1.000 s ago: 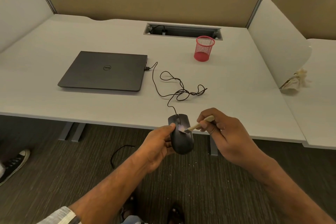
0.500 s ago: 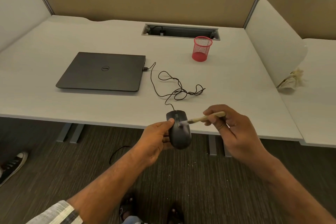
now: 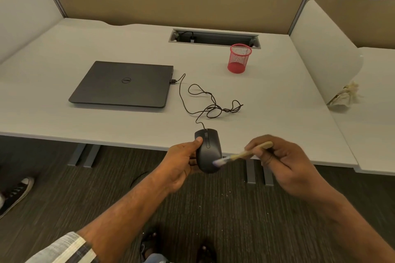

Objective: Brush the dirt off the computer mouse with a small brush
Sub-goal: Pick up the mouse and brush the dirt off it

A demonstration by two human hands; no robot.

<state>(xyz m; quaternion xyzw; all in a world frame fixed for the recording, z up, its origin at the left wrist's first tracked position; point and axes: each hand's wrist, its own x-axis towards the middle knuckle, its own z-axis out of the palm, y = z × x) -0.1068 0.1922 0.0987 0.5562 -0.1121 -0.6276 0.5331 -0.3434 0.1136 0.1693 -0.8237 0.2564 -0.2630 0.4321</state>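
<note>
Left hand grips the black computer mouse from its left side, thumb tip on the left button area, other fingers wrapped underneath and mostly hidden. Mouse is held in the air just off the near edge of the tabletop, front end over that edge, rear end over the carpet. Right hand pinches a small brush by its light wooden handle, fingers closed narrow around it; brush is motion-blurred. Pale bristles touch the mouse's rear right side. Mouse cable runs from the mouse front up onto the tabletop, lies in loose tangled loops mid-table, and plugs into the right side of a closed dark laptop lying toward the left half. Red mesh pen cup stands upright near the far edge, just in front of the cable tray slot. Small pale specks lie on the carpet below the hands. A sneaker shows at the left edge on the floor.
</note>
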